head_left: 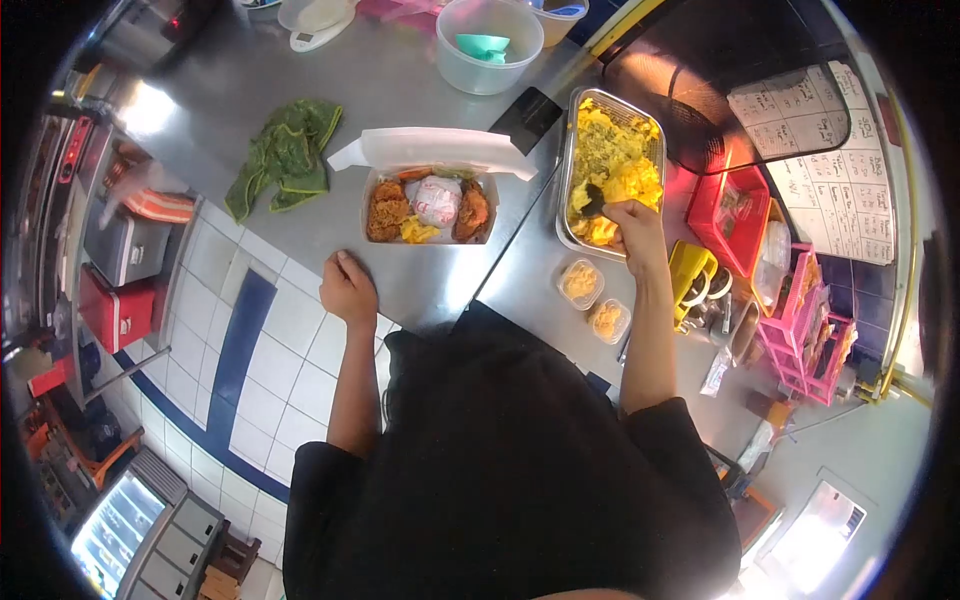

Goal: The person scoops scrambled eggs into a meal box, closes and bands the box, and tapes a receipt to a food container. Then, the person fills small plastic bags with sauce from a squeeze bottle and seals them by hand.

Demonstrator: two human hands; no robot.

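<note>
My right hand (pixel 637 230) is closed around a black spoon (pixel 592 202) whose dark end sits among yellow scrambled eggs (pixel 617 140). The eggs fill a rectangular metal tray (pixel 571 125) on the counter's right part. At the counter's front edge, my left hand (pixel 348 288) rests with its fingers curled and nothing visible in them. Just beyond it stands an open paper meal box (pixel 430 148) with its lid folded back. Inside are fried chicken pieces (pixel 388 212), a paper-wrapped round item (pixel 437 200) and a small portion of egg.
A crumpled green cloth (pixel 290 155) lies left of the box. Two small tubs (pixel 580 283) of pale shreds sit before the tray. Behind are a clear plastic bucket (pixel 489 75) and a kitchen scale (pixel 322 32). Red (pixel 725 225) and pink baskets (pixel 800 300) line the right side.
</note>
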